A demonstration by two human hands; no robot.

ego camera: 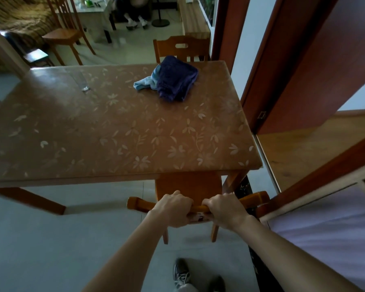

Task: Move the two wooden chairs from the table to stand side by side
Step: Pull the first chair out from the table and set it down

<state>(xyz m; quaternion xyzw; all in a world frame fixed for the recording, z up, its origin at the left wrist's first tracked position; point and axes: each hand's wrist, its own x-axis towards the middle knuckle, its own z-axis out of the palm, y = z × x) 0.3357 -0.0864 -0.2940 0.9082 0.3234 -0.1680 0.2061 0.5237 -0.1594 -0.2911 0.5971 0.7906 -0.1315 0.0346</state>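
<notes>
A wooden chair [188,186] stands tucked under the near edge of the brown table [105,131], its seat partly hidden by the tabletop. My left hand [174,208] and my right hand [226,210] both grip the top rail of its backrest, close together near the middle. A second wooden chair [181,48] stands at the far side of the table, only its backrest showing above the tabletop.
Folded purple and light blue cloths [173,82] lie on the table. A third, taller chair [63,34] stands far left. A doorway with dark red doors [303,76] opens at right, a bed edge [325,224] beside me. My shoes [181,272] rest on grey floor tiles.
</notes>
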